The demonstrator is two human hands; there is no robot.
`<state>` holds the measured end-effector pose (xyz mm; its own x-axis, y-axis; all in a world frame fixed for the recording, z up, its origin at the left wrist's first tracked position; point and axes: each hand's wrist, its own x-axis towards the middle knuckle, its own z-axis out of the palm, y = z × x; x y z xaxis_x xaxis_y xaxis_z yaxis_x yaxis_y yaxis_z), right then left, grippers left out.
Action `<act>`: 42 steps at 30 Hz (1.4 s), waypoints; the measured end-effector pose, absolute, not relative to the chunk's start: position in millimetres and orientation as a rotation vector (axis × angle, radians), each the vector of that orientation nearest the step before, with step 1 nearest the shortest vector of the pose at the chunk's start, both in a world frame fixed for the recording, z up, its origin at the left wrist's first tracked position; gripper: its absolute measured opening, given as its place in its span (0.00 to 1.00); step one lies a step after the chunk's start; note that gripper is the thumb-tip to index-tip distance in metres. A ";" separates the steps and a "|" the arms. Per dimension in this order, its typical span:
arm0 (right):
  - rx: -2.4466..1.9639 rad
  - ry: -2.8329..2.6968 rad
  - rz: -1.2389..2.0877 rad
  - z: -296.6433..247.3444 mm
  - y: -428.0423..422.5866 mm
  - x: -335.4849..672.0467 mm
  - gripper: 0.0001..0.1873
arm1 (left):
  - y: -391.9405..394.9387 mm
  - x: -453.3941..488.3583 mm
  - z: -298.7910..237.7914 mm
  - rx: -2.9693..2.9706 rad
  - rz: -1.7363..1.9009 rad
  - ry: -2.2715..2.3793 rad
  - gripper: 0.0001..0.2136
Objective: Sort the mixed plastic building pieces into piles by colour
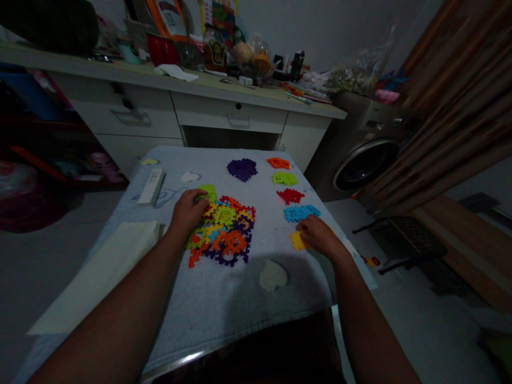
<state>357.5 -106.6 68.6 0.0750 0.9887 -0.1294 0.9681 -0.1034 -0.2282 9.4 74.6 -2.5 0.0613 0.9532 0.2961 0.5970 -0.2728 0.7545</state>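
A joined sheet of coloured interlocking plastic tiles [226,232] lies in the middle of a small table covered by a grey towel [224,298]. My left hand [188,210] rests on the sheet's left top edge, fingers curled over a green tile [208,191]. My right hand [318,234] is at the table's right edge, fingers closed on a yellow tile [297,241]. Sorted piles lie beyond: blue [300,213], red [290,196], light green [284,178], orange [278,162] and purple [242,169].
A white remote-like bar [151,186] and a pale sheet [100,274] lie at the table's left. A white heart shape [273,276] sits near the front. A cluttered white desk [236,114] stands behind, a washing machine [362,160] and curtain [452,106] to the right.
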 end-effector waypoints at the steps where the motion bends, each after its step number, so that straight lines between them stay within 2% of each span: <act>1: -2.253 -2.043 0.365 68.5 -106.7 356.2 0.12 | 74.6 9.3 -2.6 1.913 1.092 1.539 0.16; 9: -2.043 -2.194 0.345 89.8 -78.8 312.5 0.09 | 73.0 11.3 0.5 1.875 1.076 1.553 0.16; 15: -1.959 -2.276 0.344 74.4 -38.9 262.6 0.13 | 74.8 9.7 -1.3 1.899 1.087 1.537 0.16; 21: -1.893 -2.123 0.397 46.8 -30.5 246.3 0.14 | 78.0 9.1 -5.8 1.907 1.081 1.544 0.17; 26: -1.775 -1.945 0.473 29.0 -25.0 255.8 0.23 | 76.2 9.5 -5.0 1.914 1.081 1.527 0.16; 33: -1.642 -1.814 0.520 14.0 -16.6 261.9 0.16 | 78.2 9.4 -7.4 1.915 1.112 1.515 0.15; 42: -1.402 -1.452 0.845 5.6 -12.0 269.0 0.12 | 77.9 9.0 -6.0 1.915 1.106 1.511 0.15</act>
<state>269.0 -12.0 5.6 0.0698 0.9861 0.1505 0.3563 0.1163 -0.9271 9.0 77.9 -6.0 0.0739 0.9486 0.3077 0.5798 -0.2919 0.7606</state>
